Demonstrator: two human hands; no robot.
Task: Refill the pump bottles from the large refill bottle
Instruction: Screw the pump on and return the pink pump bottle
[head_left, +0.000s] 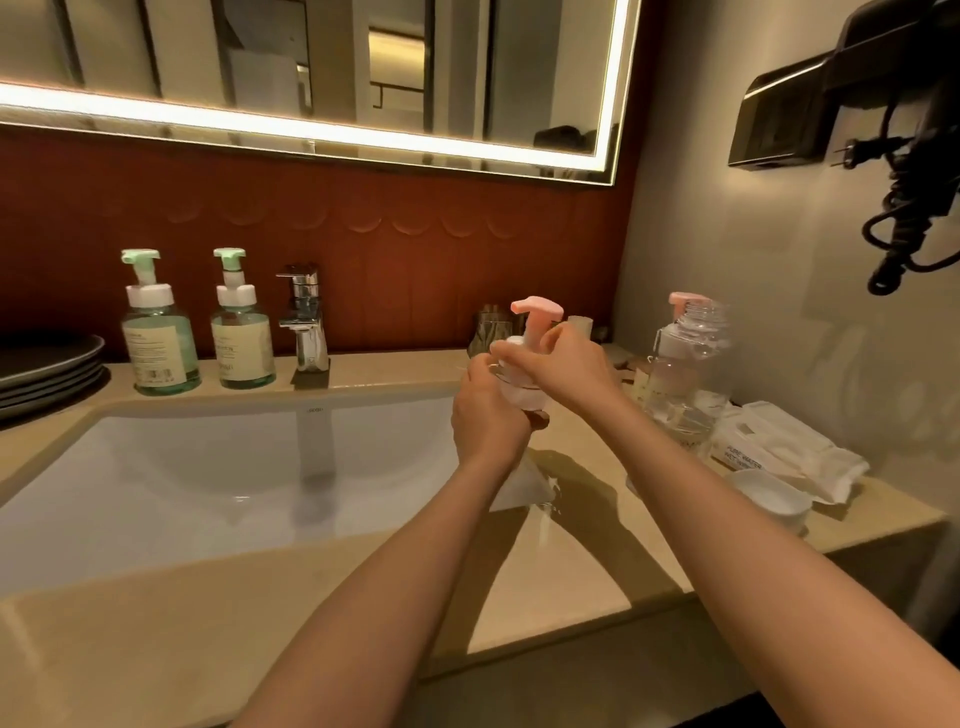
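Note:
A pump bottle with a pink pump head is held above the counter at the sink's right edge. My left hand wraps its body from below. My right hand grips the white collar under the pump head. Most of that bottle is hidden by both hands. To the right stands the large clear refill bottle with no cap on its threaded neck. Behind it shows a second pink pump head. Two green pump bottles stand left of the tap.
A chrome tap stands behind the white sink. Dark plates are stacked at far left. A white cap and a wet-wipes pack lie on the right counter. A hair dryer hangs on the right wall.

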